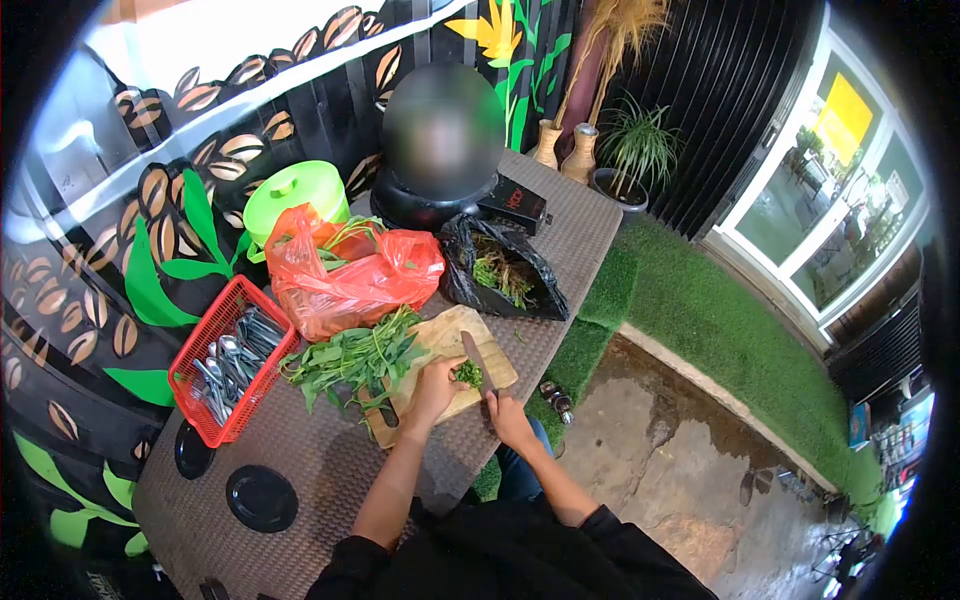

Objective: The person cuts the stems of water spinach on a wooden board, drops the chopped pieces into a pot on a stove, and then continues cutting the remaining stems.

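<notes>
A wooden cutting board (440, 340) lies on the brown woven-texture table, tilted to the view. My right hand (512, 419) grips a kitchen knife (477, 352) by its handle, the blade pointing away over the board. Close to the blade, my left hand (434, 390) has its fingers curled on a small clump of chopped greens (467, 374). Just left of the board, partly over its edge, rests a heap of long-leafed greens (350, 358).
Behind the board sit a red plastic bag (345, 270) of greens and a black plastic bag (510, 275) with stems. A red basket (232, 365) of cutlery, a green lidded container (290, 200), black plates (262, 498) and a black box (515, 205) also stand on the table.
</notes>
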